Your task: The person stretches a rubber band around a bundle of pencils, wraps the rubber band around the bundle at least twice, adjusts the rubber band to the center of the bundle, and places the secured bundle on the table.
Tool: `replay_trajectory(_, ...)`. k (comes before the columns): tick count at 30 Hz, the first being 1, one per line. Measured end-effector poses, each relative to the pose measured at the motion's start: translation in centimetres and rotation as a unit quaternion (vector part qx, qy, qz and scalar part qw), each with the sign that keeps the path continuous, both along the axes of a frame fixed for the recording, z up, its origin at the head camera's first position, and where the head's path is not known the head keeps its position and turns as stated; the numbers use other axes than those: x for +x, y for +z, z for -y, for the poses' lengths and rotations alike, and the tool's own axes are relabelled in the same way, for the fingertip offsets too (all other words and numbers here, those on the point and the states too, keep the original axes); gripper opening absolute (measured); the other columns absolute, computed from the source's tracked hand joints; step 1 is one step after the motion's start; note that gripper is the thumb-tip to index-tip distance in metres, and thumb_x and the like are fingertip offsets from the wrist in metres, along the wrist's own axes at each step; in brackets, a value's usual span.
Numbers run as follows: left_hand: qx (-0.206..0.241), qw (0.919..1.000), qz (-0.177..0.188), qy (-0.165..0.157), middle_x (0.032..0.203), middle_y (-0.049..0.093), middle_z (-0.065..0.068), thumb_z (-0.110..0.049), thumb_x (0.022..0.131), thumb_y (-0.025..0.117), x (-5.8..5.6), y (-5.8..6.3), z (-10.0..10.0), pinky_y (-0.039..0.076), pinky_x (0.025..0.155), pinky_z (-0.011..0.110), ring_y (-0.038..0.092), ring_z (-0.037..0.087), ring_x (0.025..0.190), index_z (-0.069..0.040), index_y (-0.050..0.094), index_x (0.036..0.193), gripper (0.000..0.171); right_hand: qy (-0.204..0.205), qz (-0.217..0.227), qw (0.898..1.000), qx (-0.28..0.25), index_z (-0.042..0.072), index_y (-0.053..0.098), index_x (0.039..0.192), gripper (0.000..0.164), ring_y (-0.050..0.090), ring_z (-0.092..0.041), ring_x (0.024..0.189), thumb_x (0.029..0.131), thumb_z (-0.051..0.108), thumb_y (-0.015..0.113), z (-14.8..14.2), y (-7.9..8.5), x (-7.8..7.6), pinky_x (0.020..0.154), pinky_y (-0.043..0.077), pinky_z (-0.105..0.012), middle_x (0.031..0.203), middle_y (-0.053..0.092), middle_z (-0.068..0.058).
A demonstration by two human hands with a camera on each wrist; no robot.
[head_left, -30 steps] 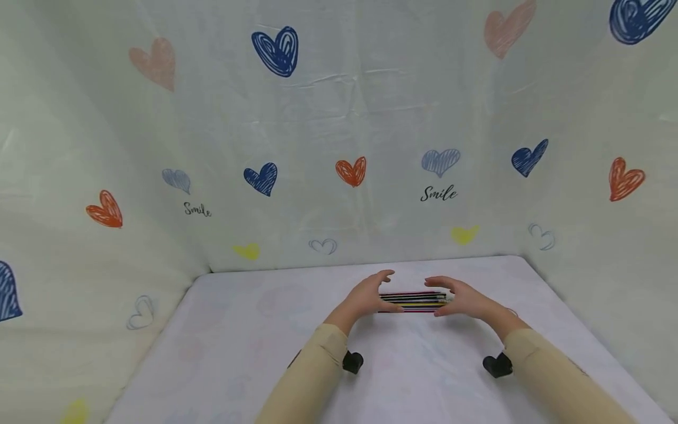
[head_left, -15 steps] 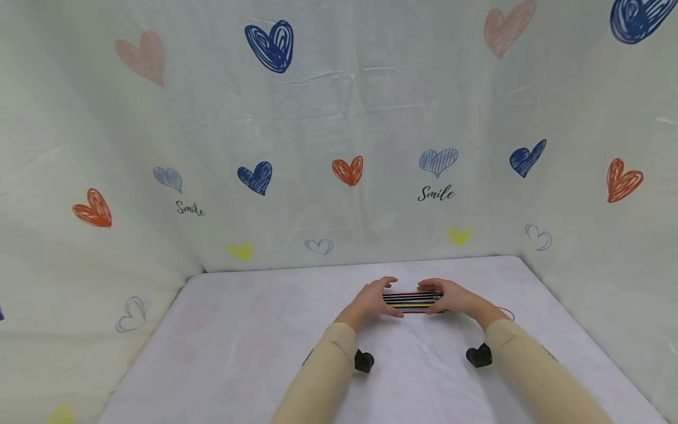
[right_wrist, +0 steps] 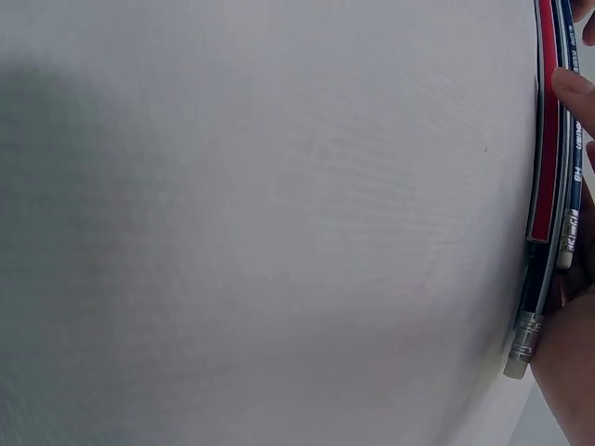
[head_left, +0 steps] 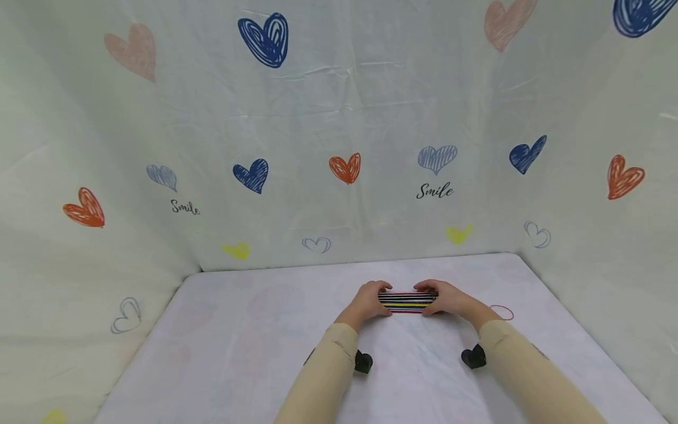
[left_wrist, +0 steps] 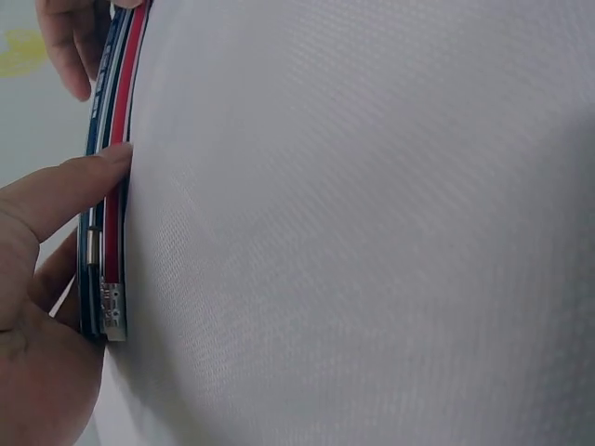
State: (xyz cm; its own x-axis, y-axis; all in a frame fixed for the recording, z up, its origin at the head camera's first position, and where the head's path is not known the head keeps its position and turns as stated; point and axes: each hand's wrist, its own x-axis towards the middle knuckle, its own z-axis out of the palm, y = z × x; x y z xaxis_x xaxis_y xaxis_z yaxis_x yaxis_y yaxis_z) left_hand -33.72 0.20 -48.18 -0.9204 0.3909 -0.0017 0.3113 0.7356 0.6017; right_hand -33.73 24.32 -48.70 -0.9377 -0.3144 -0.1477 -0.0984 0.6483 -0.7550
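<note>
A bundle of pencils (head_left: 406, 302) lies crosswise on the white cloth, in dark, red and yellow stripes. My left hand (head_left: 369, 300) grips its left end, thumb on the near side and fingers round the far side. At the other end my right hand (head_left: 446, 298) holds the pencils the same way. In the left wrist view the thumb (left_wrist: 70, 190) presses a red pencil (left_wrist: 114, 232) whose metal ferrule is near the palm. The right wrist view shows uneven ends: one eraser tip (right_wrist: 516, 367) sticks out past the others.
A thin red loop (head_left: 512, 313) lies on the table to the right of my right wrist. The white-covered table (head_left: 254, 341) meets a heart-printed curtain (head_left: 296, 206) at its back and sides. A black wrist device (head_left: 363, 361) hangs below each sleeve.
Both hands have come closer together and closed in on the pencil ends. The right hand moved left, bringing the red loop into fuller view. The head view has shifted slightly.
</note>
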Motion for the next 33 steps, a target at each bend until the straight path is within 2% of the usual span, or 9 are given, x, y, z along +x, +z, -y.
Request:
replay_trajectory(8, -0.017, 0.9998, -0.004, -0.010, 0.107, 0.063, 0.001, -0.013, 0.072, 0.087, 0.0, 0.1, 0.1, 0.042, 0.095, 0.033, 0.055, 0.017, 0.100, -0.012, 0.066, 0.120, 0.052, 0.023, -0.008, 1.000, -0.002, 0.008, 0.058, 0.128, 0.062, 0.053, -0.024, 0.104, 0.072, 0.008, 0.085, 0.0, -0.3, 0.2, 0.095, 0.039, -0.044, 0.119, 0.058, -0.008)
replay_trajectory(15, -0.041, 0.9989, -0.003, -0.023, 0.100, 0.063, -0.003, -0.015, 0.075, 0.085, 0.2, 0.2, 0.1, 0.043, 0.090, 0.031, 0.053, 0.015, 0.094, -0.015, 0.068, 0.116, 0.045, 0.038, -0.016, 0.999, 0.008, 0.009, 0.061, 0.123, 0.053, 0.054, -0.022, 0.099, 0.075, 0.010, 0.083, -0.3, -0.5, 0.4, 0.092, 0.041, -0.044, 0.111, 0.060, -0.005)
replay_trajectory(20, -0.051, 0.9983, -0.009, -0.027, 0.101, 0.063, -0.003, -0.016, 0.075, 0.085, 0.3, 0.1, 0.1, 0.042, 0.090, 0.032, 0.053, 0.014, 0.094, -0.016, 0.069, 0.115, 0.044, 0.048, -0.015, 0.998, 0.022, 0.012, 0.062, 0.122, 0.052, 0.054, -0.021, 0.099, 0.074, 0.013, 0.084, -0.6, 0.1, 0.8, 0.091, 0.041, -0.043, 0.109, 0.060, -0.003)
replay_trajectory(25, -0.049, 0.9983, -0.011, -0.028, 0.100, 0.062, -0.005, -0.015, 0.075, 0.085, 0.4, 0.1, 0.1, 0.043, 0.090, 0.031, 0.053, 0.014, 0.095, -0.016, 0.070, 0.111, 0.039, 0.051, -0.016, 0.998, 0.025, 0.012, 0.062, 0.125, 0.058, 0.053, -0.025, 0.103, 0.073, 0.017, 0.085, -1.6, 0.7, 1.5, 0.093, 0.039, -0.047, 0.116, 0.059, -0.006)
replay_trajectory(28, -0.038, 0.9989, -0.006, -0.029, 0.097, 0.061, -0.005, -0.014, 0.075, 0.084, 0.4, 0.1, 0.2, 0.043, 0.089, 0.030, 0.052, 0.013, 0.093, -0.015, 0.071, 0.108, 0.035, 0.046, -0.030, 0.998, 0.021, 0.010, 0.061, 0.127, 0.061, 0.050, -0.033, 0.113, 0.072, 0.016, 0.086, -2.5, 0.4, 1.9, 0.098, 0.035, -0.054, 0.126, 0.056, -0.013)
replay_trajectory(33, -0.029, 0.9989, 0.000, -0.036, 0.096, 0.061, -0.007, -0.012, 0.076, 0.084, 0.3, -0.1, 0.2, 0.043, 0.088, 0.029, 0.052, 0.012, 0.092, -0.015, 0.071, 0.107, 0.034, 0.025, -0.044, 0.999, -0.002, 0.009, 0.056, 0.134, 0.068, 0.027, -0.047, 0.136, 0.073, 0.017, 0.085, -3.1, -0.4, 2.7, 0.106, 0.018, -0.066, 0.147, 0.037, -0.022)
